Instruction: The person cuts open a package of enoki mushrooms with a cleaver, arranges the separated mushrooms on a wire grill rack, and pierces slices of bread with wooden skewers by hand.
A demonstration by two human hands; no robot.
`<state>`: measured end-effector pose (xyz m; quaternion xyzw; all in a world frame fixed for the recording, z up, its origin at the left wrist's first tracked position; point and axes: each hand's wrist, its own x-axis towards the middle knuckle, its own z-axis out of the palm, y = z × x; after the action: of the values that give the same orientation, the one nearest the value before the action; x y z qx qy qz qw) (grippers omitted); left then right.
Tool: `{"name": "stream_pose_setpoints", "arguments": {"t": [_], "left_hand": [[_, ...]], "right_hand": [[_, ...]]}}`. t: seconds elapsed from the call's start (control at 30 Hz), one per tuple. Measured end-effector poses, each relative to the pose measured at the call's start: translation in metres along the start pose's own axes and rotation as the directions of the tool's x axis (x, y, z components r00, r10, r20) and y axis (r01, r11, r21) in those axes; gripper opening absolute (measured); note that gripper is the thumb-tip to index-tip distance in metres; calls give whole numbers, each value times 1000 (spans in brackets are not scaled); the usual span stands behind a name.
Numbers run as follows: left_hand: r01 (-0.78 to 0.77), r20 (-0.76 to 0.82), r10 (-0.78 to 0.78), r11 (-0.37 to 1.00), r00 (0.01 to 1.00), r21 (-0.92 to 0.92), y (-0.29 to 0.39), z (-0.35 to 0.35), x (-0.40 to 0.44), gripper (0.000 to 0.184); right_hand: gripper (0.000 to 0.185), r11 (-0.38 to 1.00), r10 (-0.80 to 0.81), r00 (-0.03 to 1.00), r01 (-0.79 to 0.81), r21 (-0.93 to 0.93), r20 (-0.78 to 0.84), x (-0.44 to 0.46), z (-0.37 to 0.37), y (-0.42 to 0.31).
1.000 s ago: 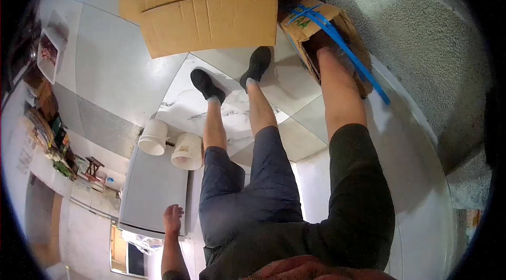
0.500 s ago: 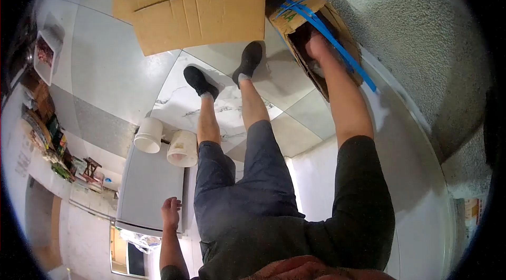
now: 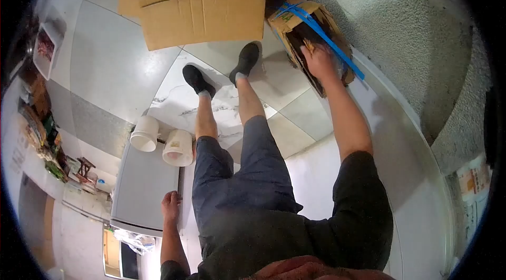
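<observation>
My right hand (image 3: 320,64) is at the mouth of a narrow cardboard box (image 3: 287,19) that leans by the wall. Its fingers are closed around a small brownish piece (image 3: 309,46), whose kind I cannot make out. A blue strap (image 3: 337,48) runs across the box's opening, just beyond the hand. Clear plastic shows inside the box near my wrist; the rest of the contents is dark. My left hand (image 3: 170,206) hangs beside the white cabinet (image 3: 145,190) with its fingers curled in, and nothing shows in it.
A large cardboard box (image 3: 205,16) stands in front of my feet on the tiled floor (image 3: 121,59). Two white buckets (image 3: 145,133) (image 3: 177,147) are left of my legs. A white tray (image 3: 43,64) with reddish contents lies far left. A rough grey wall (image 3: 385,22) rises at the right.
My right hand has drawn back from deep inside the narrow box to its opening, and a brownish piece now shows at its fingers. The blue strap has shifted slightly. My left hand stays low.
</observation>
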<state>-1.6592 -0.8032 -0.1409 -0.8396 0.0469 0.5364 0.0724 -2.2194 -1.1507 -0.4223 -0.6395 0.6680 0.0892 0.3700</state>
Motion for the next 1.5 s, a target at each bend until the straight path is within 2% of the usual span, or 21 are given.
{"name": "stream_pose_setpoints", "arguments": {"t": [0.1, 0.3, 0.4, 0.5, 0.6, 0.63, 0.67, 0.7, 0.77, 0.83, 0.87, 0.9, 0.93, 0.97, 1.03, 1.1, 1.2, 1.3, 1.33, 1.43, 1.5], "left_hand": [[-12, -16, 12, 999, 1000, -31, 11, 5, -7, 26], [-35, 3, 36, 996, 999, -82, 20, 7, -4, 26], [-44, 22, 46, 996, 999, -76, 21, 5, -11, 27], [-67, 19, 69, 994, 997, -92, 31, 15, -8, 29], [-102, 37, 102, 995, 994, 7, 53, 15, -8, 31], [-110, 40, 108, 992, 993, 55, 60, 15, -11, 32], [-218, 12, 218, 965, 976, 144, 65, 17, -10, 31], [-319, -12, 330, 920, 944, 229, 75, 24, -9, 31], [-509, 55, 511, 828, 858, 236, 137, 42, -37, 29], [-760, 114, 760, 602, 639, 246, 199, 59, -73, 28], [-822, 104, 825, 524, 555, 223, 221, 67, -91, 34], [-907, 62, 924, 357, 378, 222, 251, 69, -118, 44], [-946, 7, 968, 244, 251, 215, 278, 62, -150, 55], [-943, 17, 984, 165, 177, 287, 286, 58, -164, 63], [-949, -8, 981, 192, 196, 251, 292, 44, -178, 48], [-888, 108, 887, 430, 449, 161, 277, 20, -175, 33], [-814, 72, 810, 579, 581, 53, 250, -47, -183, 23], [-881, -95, 905, 372, 414, -293, 219, -93, -156, 23], [-860, -83, 904, 367, 420, -356, 210, -131, -167, 25], [-896, -204, 940, 170, 272, -411, 183, -194, -135, 27], [-865, -164, 930, 228, 330, -448, 161, -243, -119, 30]], "right_hand": [[32, 980, -161, 936, 190, 64, -313, -25, -17, -15], [23, 947, 74, 913, 62, 316, -401, -65, -41, -25], [25, 970, -50, 909, 143, 198, -414, -81, -59, -31], [30, 809, 255, 743, 187, 557, -619, -97, -69, -56], [28, 667, 207, 669, 437, 603, -714, -125, -111, -95], [29, 634, 269, 664, 423, 647, -698, -134, -123, -104], [30, 599, 331, 658, 407, 689, -676, -145, -134, -112], [31, 559, 387, 651, 398, 727, -653, -153, -148, -121], [32, 311, 522, 672, 423, 851, -525, -161, -180, -159], [32, 11, 562, 756, 398, 918, -334, -173, -198, -191], [32, -161, 503, 835, 345, 925, -224, -172, -199, -203], [32, -328, 398, 911, 249, 911, -106, -169, -200, -226], [31, -345, 295, 954, 161, 925, -55, -172, -203, -258], [31, -348, 172, 985, 64, 935, -4, -175, -205, -292], [31, -270, 106, 991, -46, 962, 77, -183, -211, -361], [30, -206, -54, 985, -174, 963, 166, -186, -216, -418], [27, -96, -202, 954, -246, 964, 223, -200, -212, -502], [23, 55, -359, 920, -146, 988, 156, -224, -195, -600], [23, 89, -386, 912, -115, 989, 140, -236, -185, -630], [23, 213, -406, 897, -95, 972, 176, -268, -147, -728], [28, 236, -458, 859, -131, 963, 229, -270, -123, -770]]}}
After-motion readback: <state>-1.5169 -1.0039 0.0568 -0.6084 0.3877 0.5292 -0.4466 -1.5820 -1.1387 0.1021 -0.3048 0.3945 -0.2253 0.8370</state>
